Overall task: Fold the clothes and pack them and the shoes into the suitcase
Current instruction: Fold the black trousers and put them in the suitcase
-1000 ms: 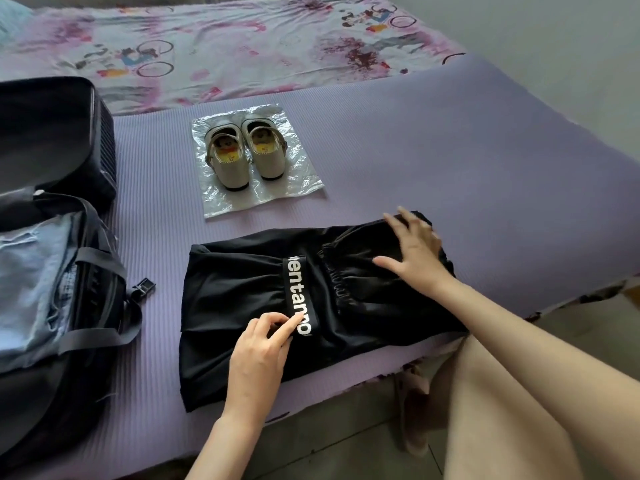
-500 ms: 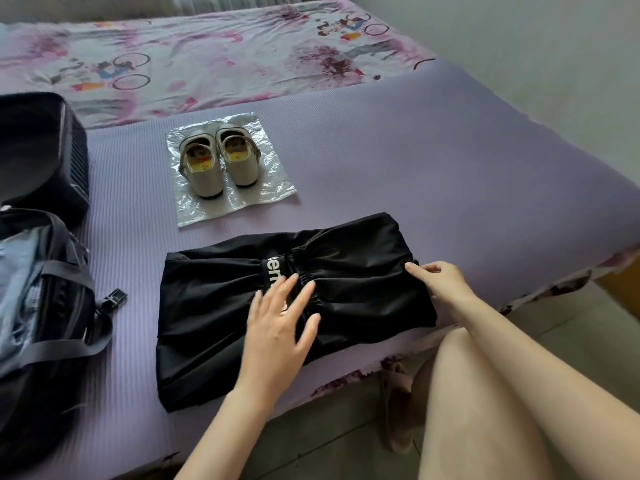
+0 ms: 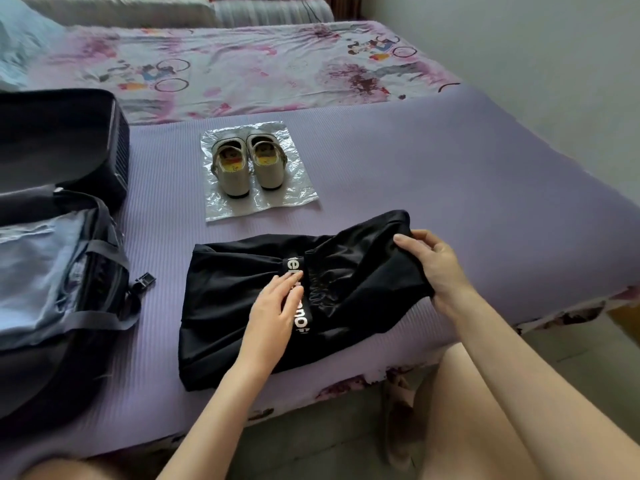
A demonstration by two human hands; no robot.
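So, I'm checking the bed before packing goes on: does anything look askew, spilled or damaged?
Nothing spilled or damaged. The black garment is bunched around its waistband, with the right hand gripping its lifted right edge and the left hand flat on it. A strap buckle lies loose on the mat beside the suitcase.

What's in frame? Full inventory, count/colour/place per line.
black garment: 1, black with white lettering, near edge of mat
shoes: 2, beige, side by side on plastic sheet
plastic sheet: 1, clear, mid-mat
suitcase: 1, black, open, left
light-blue garment: 1, inside suitcase under grey straps
buckle: 1, black, on mat beside suitcase
mat: 1, purple, on bed
bedsheet: 1, pink floral, far side
left hand: flat on black garment's lettering
right hand: grips black garment's right end
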